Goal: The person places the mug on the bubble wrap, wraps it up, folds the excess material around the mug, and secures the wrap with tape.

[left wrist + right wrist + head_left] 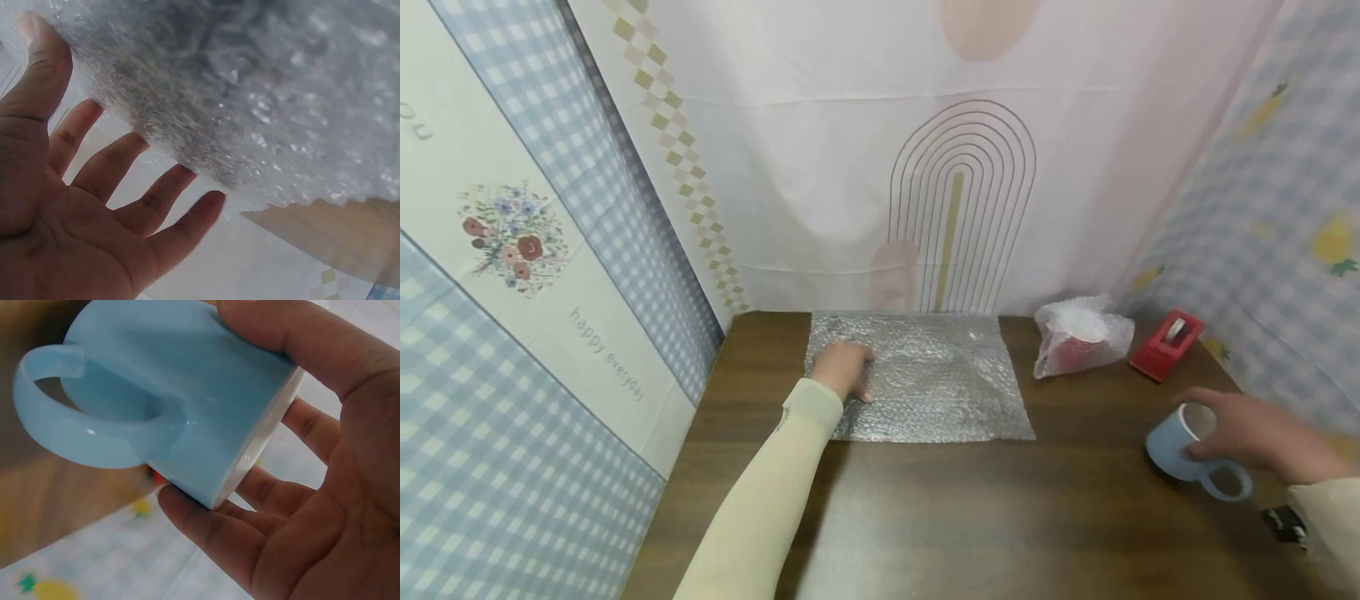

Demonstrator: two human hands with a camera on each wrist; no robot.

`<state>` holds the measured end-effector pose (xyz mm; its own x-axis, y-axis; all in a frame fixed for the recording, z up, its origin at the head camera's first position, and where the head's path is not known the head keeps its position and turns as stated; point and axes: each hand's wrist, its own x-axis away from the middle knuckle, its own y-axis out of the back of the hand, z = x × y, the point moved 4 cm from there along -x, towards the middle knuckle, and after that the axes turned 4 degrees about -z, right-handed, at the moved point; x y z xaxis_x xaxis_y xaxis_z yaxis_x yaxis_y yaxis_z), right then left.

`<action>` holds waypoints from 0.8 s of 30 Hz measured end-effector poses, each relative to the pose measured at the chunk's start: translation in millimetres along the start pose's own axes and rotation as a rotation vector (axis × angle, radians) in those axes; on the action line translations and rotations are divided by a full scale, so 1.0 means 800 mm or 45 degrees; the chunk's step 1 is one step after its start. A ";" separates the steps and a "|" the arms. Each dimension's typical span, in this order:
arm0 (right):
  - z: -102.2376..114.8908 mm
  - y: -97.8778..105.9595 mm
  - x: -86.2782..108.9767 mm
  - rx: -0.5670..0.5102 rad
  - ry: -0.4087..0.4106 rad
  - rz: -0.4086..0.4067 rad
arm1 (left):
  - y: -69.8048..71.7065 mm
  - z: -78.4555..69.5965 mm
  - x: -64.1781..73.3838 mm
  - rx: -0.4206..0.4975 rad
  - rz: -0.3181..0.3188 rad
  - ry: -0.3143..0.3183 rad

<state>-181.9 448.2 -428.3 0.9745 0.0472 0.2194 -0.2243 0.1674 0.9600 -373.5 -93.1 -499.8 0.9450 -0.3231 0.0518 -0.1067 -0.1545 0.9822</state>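
Observation:
At the right side of the table, my right hand [1240, 429] grips a light blue mug [1170, 447], thumb on one side and fingers on the other. The mug leans, its handle [94, 431] pointing away from the palm and its white-edged end facing the palm in the right wrist view. My left hand [842, 369] rests at the left part of a clear bubble wrap sheet [940, 375] spread flat at the back of the table. Spread, slightly bent fingers [165, 194] touch the sheet in the left wrist view, with the thumb apart from them.
A red and white item wrapped in bubble wrap [1081, 337] stands at the back right. Beside it is a red tape dispenser [1167, 344]. Patterned cloths hang behind the brown wooden table [940, 517] and on both its sides.

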 end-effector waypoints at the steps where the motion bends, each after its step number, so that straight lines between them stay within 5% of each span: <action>1: 0.012 0.001 -0.004 0.008 0.042 -0.017 | -0.010 0.004 -0.008 -0.016 -0.028 -0.030; 8: 0.097 0.004 -0.028 -0.055 0.209 -0.005 | -0.007 0.004 -0.008 0.018 0.007 -0.021; 17: 0.186 0.007 -0.059 -0.146 0.438 -0.127 | -0.049 0.030 -0.039 0.030 -0.029 -0.043; 24: 0.237 0.027 -0.090 -0.142 0.457 -0.172 | -0.065 0.039 -0.053 -0.022 -0.058 -0.083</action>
<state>-255.2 261.5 -390.2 0.9349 0.3549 -0.0013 -0.1128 0.3006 0.9471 -417.3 -100.6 -558.5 0.9264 -0.3765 -0.0045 -0.0579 -0.1543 0.9863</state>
